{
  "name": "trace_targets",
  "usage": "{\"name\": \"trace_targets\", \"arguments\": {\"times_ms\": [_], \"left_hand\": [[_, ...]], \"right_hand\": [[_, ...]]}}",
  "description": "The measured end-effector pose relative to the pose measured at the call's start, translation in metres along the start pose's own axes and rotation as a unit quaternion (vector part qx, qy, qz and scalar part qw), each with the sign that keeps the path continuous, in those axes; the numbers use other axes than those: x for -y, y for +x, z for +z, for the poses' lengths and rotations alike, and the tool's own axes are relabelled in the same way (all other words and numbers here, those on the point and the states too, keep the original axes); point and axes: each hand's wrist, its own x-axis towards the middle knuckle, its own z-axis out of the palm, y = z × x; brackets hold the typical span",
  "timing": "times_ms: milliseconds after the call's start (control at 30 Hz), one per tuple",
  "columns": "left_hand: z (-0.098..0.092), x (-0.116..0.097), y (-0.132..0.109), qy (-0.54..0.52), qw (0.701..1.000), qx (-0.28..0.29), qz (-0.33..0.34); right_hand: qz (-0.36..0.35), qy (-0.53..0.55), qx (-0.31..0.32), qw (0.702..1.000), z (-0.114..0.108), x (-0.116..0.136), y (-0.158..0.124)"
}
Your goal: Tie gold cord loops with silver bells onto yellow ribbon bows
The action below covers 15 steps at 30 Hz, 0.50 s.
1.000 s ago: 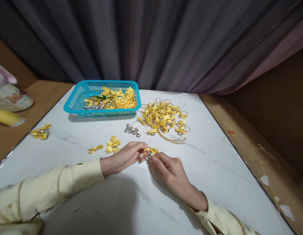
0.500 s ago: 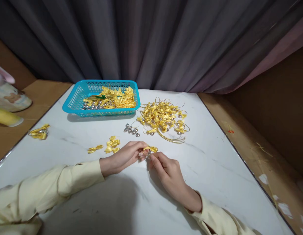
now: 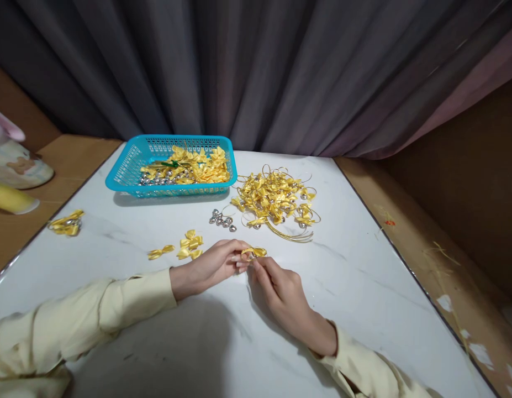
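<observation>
Between my two hands, just above the white table, is a yellow ribbon bow point(image 3: 256, 251). My left hand point(image 3: 218, 262) pinches its left side with thumb and fingers. My right hand point(image 3: 283, 287) is closed in a pinch just below the bow; what lies between its fingertips is too small and covered to make out. Left of my left hand lie several loose yellow bows point(image 3: 190, 244). Beyond my hands sits a small cluster of silver bells point(image 3: 222, 220). A heap of yellow bows with bells and gold wire loops point(image 3: 276, 193) lies farther back.
A blue plastic basket point(image 3: 127, 179) at the back holds yellow bows and silver bells. Cut gold wires point(image 3: 293, 236) lie before the heap. Another bow bundle point(image 3: 68, 223) is at far left. A cup-like container point(image 3: 24, 166) stands beyond the table's left edge; a dark curtain point(image 3: 239, 72) hangs behind.
My right hand has shifted slightly up and left, its fingertips closer under the bow. My left hand stays nearly in place, still pinching the bow.
</observation>
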Motion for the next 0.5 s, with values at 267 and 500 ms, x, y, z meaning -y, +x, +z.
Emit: {"name": "trace_targets", "arguments": {"times_ms": [267,500], "left_hand": [[0.0014,-0.0018,-0.0004,-0.001,1.000,-0.013,-0.011],[-0.0019,0.0000,0.0005,0.031,0.999,-0.010,0.002]], "right_hand": [[-0.023,0.001,-0.014,1.000,0.0012,-0.0010,0.0000],[-0.041,-0.010,-0.015,0.999,0.0018,-0.0036,-0.0001]]}}
